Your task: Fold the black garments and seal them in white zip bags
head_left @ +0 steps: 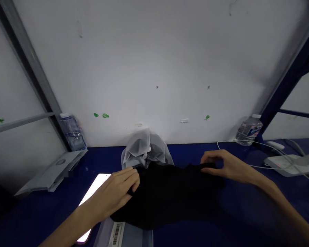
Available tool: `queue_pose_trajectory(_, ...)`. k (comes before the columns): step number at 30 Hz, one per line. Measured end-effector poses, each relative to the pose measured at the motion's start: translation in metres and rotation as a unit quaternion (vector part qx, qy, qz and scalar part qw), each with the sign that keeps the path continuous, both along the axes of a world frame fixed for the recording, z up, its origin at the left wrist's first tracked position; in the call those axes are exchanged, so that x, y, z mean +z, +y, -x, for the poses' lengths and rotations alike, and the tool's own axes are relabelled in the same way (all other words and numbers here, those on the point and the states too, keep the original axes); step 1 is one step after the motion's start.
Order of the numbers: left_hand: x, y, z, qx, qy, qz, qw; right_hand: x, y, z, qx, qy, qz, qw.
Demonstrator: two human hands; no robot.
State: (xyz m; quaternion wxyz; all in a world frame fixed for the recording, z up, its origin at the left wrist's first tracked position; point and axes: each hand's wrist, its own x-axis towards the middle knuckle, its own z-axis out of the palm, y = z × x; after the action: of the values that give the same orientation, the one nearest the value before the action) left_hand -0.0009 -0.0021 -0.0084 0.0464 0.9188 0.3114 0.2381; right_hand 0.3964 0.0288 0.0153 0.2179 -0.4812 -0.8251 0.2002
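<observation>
A black cloth is spread out low over the blue tabletop between my hands; its exact kind does not show. My left hand grips the cloth's left edge with curled fingers. At the upper right edge, my right hand pinches the fabric between thumb and fingers. Behind the cloth stands a frosted zip bag, its lower part hidden by the fabric. A clear plastic sleeve with a barcode label lies partly under the cloth at the front.
Beside my left forearm lies a phone with a bright white screen. Papers and a water bottle are at the left. Another bottle, a white power strip and loose cables are at the right. A white panel closes off the back.
</observation>
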Motion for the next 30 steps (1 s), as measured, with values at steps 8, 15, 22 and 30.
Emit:
queue_pose_trajectory(8, 0.0, 0.003, -0.002, 0.029, 0.002, 0.046, 0.998, -0.003, 0.009, -0.005, -0.018, 0.045, 0.023, 0.999)
queue_pose_trajectory(15, 0.006, -0.001, -0.003, -0.008, 0.005, -0.043, 0.999, -0.009, 0.011, 0.001, -0.046, 0.049, -0.039, 0.997)
queue_pose_trajectory(22, 0.011, 0.002, -0.003, 0.04, 0.032, -0.084, 0.995, -0.005, 0.002, 0.003, -0.061, 0.055, -0.113, 0.99)
queue_pose_trajectory(30, 0.029, -0.001, -0.006, 0.093, 0.054, 0.028, 0.994, 0.004, -0.017, 0.006, -0.028, 0.068, -0.13, 0.989)
